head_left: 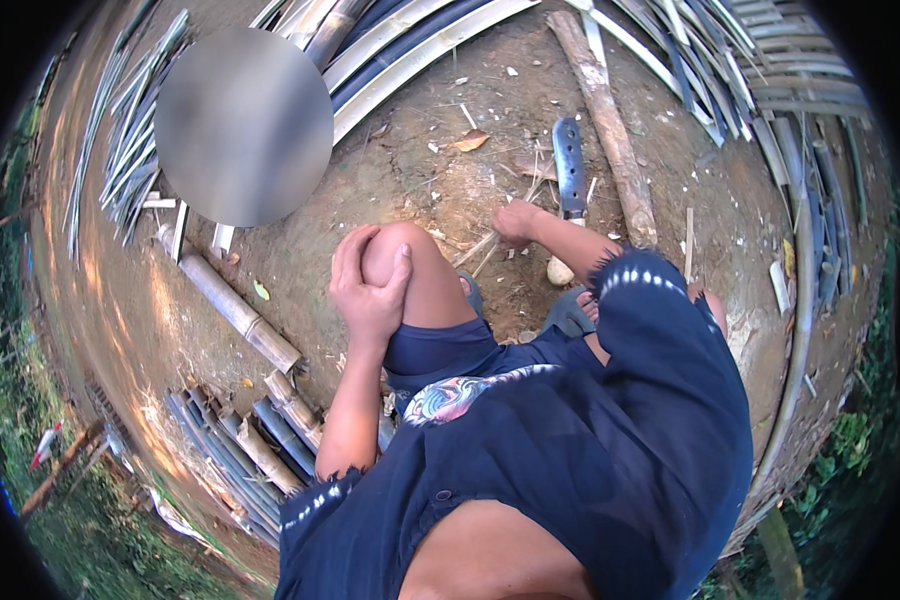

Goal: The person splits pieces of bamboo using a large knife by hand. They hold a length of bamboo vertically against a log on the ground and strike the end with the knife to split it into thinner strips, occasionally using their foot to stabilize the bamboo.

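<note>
My left hand [366, 292] rests on my bent left knee [410, 252], its fingers laid over the skin and the thumb apart. Low over the ground between my legs, my right hand [515, 223] is closed around a few thin bamboo strips [483, 252], whose pale ends stick out on both sides of the fist. Just right of that hand lies a broad-bladed knife [569, 165] with a row of holes in its dark blade. Its pale handle [560, 268] points toward me and is partly covered by my right forearm.
A wooden pole [610, 125] lies beyond the knife. Split bamboo lengths [425, 70] are piled ahead, with more slats [690, 60] at far right. At left lie a bamboo pole [240, 310] and several cut pieces [260, 450]. A blurred round patch hides the upper left.
</note>
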Tool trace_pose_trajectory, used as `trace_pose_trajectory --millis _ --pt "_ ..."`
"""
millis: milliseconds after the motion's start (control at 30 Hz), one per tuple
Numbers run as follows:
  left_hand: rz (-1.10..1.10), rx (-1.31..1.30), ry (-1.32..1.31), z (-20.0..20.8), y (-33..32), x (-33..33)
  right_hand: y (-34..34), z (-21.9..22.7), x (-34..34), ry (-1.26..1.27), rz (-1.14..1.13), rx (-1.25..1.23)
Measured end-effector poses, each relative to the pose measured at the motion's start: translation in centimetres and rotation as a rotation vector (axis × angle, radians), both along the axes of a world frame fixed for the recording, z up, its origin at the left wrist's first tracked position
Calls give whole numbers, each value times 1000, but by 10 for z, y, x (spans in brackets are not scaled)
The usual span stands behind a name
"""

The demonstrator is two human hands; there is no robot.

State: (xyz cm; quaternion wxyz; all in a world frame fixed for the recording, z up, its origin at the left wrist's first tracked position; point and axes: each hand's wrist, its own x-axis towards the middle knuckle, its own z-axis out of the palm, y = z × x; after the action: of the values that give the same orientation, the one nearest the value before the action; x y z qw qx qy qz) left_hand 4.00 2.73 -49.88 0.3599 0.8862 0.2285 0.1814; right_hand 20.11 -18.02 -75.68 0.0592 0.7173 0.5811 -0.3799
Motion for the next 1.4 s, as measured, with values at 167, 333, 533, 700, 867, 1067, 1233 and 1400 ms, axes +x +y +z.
trace_pose_trajectory --millis 167,333,533,700,867,1067,1233,1400 --pt "-50 109 3 15 0 -8 21 35 -19 -8 1 252" --pt "-15 130 18 39 4 -46 57 26 -29 -52 99 307" --pt "285 248 22 57 -19 -160 25 45 -19 -36 34 297" --pt "531 168 -28 45 -33 -247 -6 27 -32 -36 -84 442" --pt "616 -247 -176 28 -54 -296 8 21 -24 -103 -111 470" --pt "678 -808 -353 27 -59 -293 16 5 -26 -159 -235 480" --pt "562 -943 -360 -1 -28 -278 27 5 -33 -240 -330 450" --pt "356 115 234 -91 21 -202 58 46 -41 -335 -268 706"
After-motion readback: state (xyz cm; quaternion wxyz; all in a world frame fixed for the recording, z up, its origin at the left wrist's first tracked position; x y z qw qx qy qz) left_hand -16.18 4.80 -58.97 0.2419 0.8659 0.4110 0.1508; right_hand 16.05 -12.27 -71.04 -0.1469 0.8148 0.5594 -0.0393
